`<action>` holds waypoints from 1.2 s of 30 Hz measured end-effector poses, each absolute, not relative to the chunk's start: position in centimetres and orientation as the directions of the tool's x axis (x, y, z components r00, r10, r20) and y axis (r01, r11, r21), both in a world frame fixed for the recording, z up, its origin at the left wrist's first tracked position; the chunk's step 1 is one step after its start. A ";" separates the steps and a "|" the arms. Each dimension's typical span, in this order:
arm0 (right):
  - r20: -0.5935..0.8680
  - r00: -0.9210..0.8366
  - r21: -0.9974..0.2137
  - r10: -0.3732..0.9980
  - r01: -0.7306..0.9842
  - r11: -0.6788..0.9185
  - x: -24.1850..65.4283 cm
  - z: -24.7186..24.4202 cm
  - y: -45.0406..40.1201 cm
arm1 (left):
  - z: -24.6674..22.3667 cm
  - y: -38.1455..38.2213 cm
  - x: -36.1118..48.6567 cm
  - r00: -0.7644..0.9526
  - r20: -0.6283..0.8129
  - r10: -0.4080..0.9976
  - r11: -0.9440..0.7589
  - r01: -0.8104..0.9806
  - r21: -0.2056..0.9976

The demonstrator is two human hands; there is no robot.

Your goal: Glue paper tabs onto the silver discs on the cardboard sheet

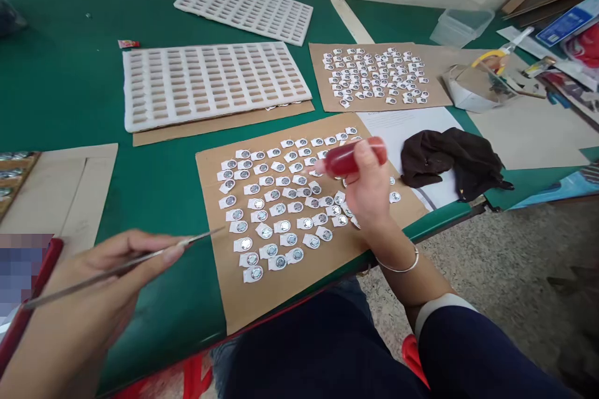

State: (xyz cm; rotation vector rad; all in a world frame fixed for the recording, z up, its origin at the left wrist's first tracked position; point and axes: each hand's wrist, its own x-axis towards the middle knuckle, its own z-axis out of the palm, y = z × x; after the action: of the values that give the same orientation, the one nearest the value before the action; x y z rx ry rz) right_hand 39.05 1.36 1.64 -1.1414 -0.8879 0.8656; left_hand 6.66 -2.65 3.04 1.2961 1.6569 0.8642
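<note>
Red bottle grasped in R grip; prob. light, squeezy, so from afar I'd hold mid-body. L grip pinches thin tool, prob. stiff.

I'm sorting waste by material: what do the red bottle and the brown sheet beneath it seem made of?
The red bottle: probably smooth, perhaps translucent plastic, going by its soft sheen. The brown sheet: likely matte cardboard, going by its plain, dull tan face.
</note>
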 end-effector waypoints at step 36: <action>-0.061 0.513 -0.969 0.856 -0.238 0.073 55.6 -0.2 8.6 | -0.2 -2.7 8.5 -0.206 -0.276 0.939 0.284 0.008 0.959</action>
State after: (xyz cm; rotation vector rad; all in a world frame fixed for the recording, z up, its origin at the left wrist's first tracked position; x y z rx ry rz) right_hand 55.57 8.64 -0.18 -1.2310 -0.6353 0.9102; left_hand 8.54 -2.67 -0.16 0.9163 1.5065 1.1181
